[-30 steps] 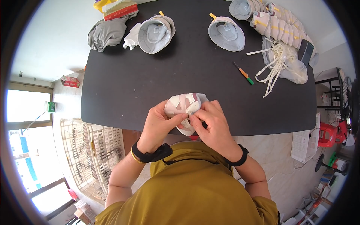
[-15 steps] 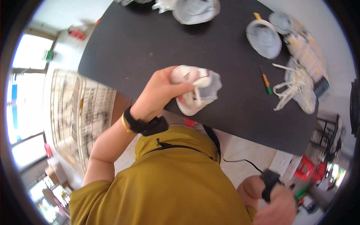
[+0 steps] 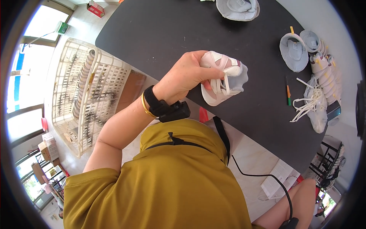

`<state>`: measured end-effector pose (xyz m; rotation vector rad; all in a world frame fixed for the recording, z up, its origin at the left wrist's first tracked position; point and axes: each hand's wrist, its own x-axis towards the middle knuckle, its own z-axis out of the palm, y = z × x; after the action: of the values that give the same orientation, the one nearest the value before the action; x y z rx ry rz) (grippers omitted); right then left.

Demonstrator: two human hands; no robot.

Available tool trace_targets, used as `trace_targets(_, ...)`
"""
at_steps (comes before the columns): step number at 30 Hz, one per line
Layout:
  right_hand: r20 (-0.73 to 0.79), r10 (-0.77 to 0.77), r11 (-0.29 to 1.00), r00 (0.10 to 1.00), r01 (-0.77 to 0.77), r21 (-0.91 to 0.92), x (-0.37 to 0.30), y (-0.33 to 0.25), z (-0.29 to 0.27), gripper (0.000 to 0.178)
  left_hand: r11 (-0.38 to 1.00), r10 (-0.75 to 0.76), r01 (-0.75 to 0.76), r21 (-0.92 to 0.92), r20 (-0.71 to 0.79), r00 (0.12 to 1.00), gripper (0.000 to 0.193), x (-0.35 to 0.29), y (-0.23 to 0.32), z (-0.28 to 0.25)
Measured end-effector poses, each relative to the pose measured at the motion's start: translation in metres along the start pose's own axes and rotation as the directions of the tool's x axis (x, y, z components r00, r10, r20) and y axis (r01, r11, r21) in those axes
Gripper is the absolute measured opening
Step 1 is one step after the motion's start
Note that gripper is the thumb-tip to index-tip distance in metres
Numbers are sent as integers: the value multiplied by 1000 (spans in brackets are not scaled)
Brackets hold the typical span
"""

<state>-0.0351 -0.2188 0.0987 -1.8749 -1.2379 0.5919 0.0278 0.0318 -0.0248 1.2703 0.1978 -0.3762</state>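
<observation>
1. My left hand [image 3: 187, 72] is up over the near edge of the black table [image 3: 160, 38].
2. Its thumb and fingers pinch a white and pink shoe [image 3: 221, 62]. I see the thumb lying across the shoe's front.
3. The shoe is above the table, close to the near edge. Its gray inside faces right, and a white lace [image 3: 226, 84] runs across it. I can't tell if the shoe touches the table.
4. My right arm [image 3: 304, 196] is low in the right corner. The right hand is out of my sight, so I can't tell how it grips.
5. Farther off, a gray-lined shoe [image 3: 238, 14] and a yellow-tabbed shoe [image 3: 294, 55] sit well apart.
6. On the right, a thin tool [image 3: 288, 93] lies near the loose laces [image 3: 309, 105].
</observation>
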Motion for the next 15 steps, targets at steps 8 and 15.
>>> trace_targets(8,-158,432,832,888,-460,-310,-1,-4,8,18,999,-7,5,46,33,999,32,-3,6,3)
trace_targets(15,-525,663,342,534,-839,-423,-25,-22,-3,21,999,-11,10,39,14,1000,28,-6,4,6)
